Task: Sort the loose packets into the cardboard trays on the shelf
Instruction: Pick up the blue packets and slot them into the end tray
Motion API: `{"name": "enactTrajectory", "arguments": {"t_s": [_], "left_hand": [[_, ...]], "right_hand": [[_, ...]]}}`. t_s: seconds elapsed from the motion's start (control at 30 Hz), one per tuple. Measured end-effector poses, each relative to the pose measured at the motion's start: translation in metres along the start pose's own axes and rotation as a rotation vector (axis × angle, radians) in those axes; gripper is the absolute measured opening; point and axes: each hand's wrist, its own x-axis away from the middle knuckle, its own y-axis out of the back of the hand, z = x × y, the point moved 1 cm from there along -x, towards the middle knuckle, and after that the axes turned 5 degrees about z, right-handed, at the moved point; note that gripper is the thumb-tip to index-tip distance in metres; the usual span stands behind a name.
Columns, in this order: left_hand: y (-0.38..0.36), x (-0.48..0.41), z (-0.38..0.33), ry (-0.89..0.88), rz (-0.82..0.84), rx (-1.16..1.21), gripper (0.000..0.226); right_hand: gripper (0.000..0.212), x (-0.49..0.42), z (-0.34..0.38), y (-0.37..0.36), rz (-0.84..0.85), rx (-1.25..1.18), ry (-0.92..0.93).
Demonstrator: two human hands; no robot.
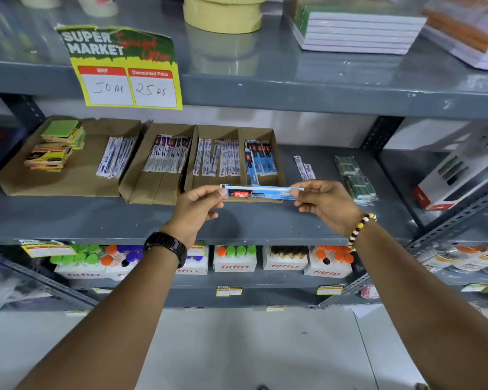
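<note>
Two bare forearms are reaching up from the bottom of the view toward a grey metal shelf (237, 220). The left hand (195, 204), with a black watch (166, 247) on its wrist, is pinching one end of a long blue packet (261, 192) between thumb and fingers (209, 192). The right hand (326, 204), wearing a beaded bracelet (359, 229), is pinching the other end, so both sets of fingers are closing narrowly on the packet. The packet is lying level in the air, stretching between the two hands, just in front of the near edge of the rightmost cardboard tray (261, 130).

Beyond it, that tray is holding more blue packets (261, 160) of the same look. To its left, three further cardboard trays are sitting side by side: one (217, 130) with white and blue packets, one (169, 130) with dark-topped packets, and a wide one (68, 181) carrying white packets and a stack of coloured paper pads (57, 144).

To the right of the trays, two loose white packets (304, 167) are lying on the bare shelf, and farther right some green wrapped packs (355, 178) are resting near a white box (457, 175).

Above, a yellow price sign (127, 77) is hanging from the upper shelf edge.
</note>
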Motion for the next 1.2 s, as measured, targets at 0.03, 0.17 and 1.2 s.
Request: {"name": "enactTrajectory", "arguments": {"t_s": [0.03, 0.17, 1.2], "left_hand": [[0.001, 0.001, 0.001, 0.003, 0.001, -0.005, 0.012], [0.003, 0.005, 0.001, 0.007, 0.007, -0.033, 0.012], [-0.004, -0.037, 0.104, -0.349, 0.048, -1.519, 0.08]], "right_hand": [[0.01, 0.0, 0.0, 0.0, 0.0, -0.003, -0.003], [0.016, 0.002, 0.001, 0.003, 0.011, -0.024, -0.023], [0.008, -0.059, -0.043, -0.02, -0.301, -0.162, -0.092]]}}
